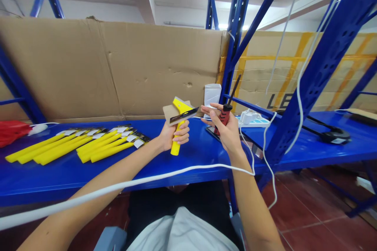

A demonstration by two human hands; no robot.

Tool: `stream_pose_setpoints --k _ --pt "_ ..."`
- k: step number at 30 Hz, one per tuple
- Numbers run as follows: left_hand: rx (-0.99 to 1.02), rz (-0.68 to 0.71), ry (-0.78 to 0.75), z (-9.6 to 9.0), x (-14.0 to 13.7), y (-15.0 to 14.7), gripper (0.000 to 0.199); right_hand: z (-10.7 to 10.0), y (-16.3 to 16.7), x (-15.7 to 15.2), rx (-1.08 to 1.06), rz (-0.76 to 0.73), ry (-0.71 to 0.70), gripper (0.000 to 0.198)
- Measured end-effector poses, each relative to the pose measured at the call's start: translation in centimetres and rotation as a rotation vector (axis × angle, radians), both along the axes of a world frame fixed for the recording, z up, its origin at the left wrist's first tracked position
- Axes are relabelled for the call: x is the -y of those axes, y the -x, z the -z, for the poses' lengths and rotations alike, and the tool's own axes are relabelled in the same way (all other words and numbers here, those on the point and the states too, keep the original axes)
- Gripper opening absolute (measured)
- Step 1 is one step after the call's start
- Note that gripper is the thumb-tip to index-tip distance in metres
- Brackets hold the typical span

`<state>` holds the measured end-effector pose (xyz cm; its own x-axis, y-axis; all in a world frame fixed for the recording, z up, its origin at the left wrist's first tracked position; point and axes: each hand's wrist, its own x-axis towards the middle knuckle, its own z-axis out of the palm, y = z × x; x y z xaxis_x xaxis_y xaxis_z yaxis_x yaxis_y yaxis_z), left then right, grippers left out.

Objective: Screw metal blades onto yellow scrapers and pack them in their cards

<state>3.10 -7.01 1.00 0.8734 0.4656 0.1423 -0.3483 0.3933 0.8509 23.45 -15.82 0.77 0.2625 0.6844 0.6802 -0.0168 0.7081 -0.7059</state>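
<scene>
My left hand (176,135) is wrapped round the yellow handle of a scraper (182,106), held up over the blue shelf. A dark, shiny-edged blade strip (185,115) lies across the scraper near its head, and a piece of brown card (168,113) shows behind it. In my right hand (225,125) is a screwdriver (223,119) with a red and black handle, its shaft pointing up and to the right. Some fingers of that hand stretch toward the blade strip. Whether they touch it I cannot tell.
Several yellow-handled tools (70,147) with labels lie on the blue shelf (159,164) at left, by a red bag (13,131). A white cable (176,170) crosses in front of me. At right are a power strip (255,119), a blue upright (312,70) and a black-handled object (334,135).
</scene>
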Motion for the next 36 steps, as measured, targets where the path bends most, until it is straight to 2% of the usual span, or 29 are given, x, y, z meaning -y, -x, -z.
stream_pose_setpoints --k 5,8,15,20,22,28,31,34,36 --pt "-0.071 0.089 0.037 0.3 -0.4 0.1 0.056 0.5 0.5 -0.7 0.165 0.06 0.017 0.061" --pt "-0.115 0.133 0.029 0.5 -0.4 0.1 0.059 0.7 1.0 -1.1 0.193 0.098 0.059 0.063" --pt "-0.159 0.147 -0.02 0.7 -0.2 0.0 0.059 0.5 1.0 -0.9 0.189 0.203 0.095 0.06" --pt "-0.17 0.183 -0.092 0.9 -0.7 -0.1 0.049 0.3 1.0 -0.4 0.238 0.219 0.116 0.053" --pt "-0.165 0.141 -0.11 0.9 -0.9 -0.3 0.045 0.5 0.9 -0.6 0.198 0.243 0.118 0.052" --pt "-0.197 -0.105 -0.094 0.8 -0.3 -1.2 0.036 1.0 -0.2 -1.9 -0.004 0.386 0.098 0.052" --pt "-0.165 -0.224 -0.173 1.0 0.4 -1.6 0.038 0.9 -0.6 -2.0 -0.026 0.442 0.107 0.052" --pt "-0.132 -0.37 -0.308 1.2 0.8 -1.8 0.054 0.6 -0.2 -1.4 0.01 0.39 0.112 0.054" --pt "-0.107 -0.433 -0.339 1.2 0.8 -1.8 0.057 0.4 0.3 -0.8 0.034 0.308 0.1 0.055"
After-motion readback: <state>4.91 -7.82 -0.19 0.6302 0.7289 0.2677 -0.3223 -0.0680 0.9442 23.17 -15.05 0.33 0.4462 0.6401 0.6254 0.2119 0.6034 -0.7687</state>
